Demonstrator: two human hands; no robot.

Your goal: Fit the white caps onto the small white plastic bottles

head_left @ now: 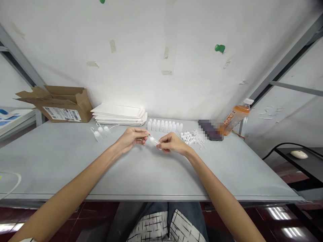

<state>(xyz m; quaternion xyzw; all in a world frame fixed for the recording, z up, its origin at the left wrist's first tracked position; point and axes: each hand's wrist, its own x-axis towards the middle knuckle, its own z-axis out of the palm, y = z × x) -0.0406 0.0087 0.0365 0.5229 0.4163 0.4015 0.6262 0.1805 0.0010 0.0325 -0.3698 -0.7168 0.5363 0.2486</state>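
My right hand [173, 144] is closed around the body of a small white plastic squeeze bottle [153, 141], which lies tilted above the table with its top towards the left. My left hand [133, 137] pinches the thin white nozzle tube at the bottle's top end; the fingertips partly hide it. Behind my hands stands a row of small white bottles [165, 126]. To the right lies a heap of small white caps [187, 137] beside loose thin white tubes [200, 139]. Three bottles with bent nozzle tubes [101, 132] stand together on the left.
On the grey table [141, 178], an open cardboard box [67, 104] stands at the back left. A stack of white packets [118, 114] lies beside it. At the back right are a dark, partly pixelated flat object [209, 129] and an orange drink bottle [238, 116], leaning.
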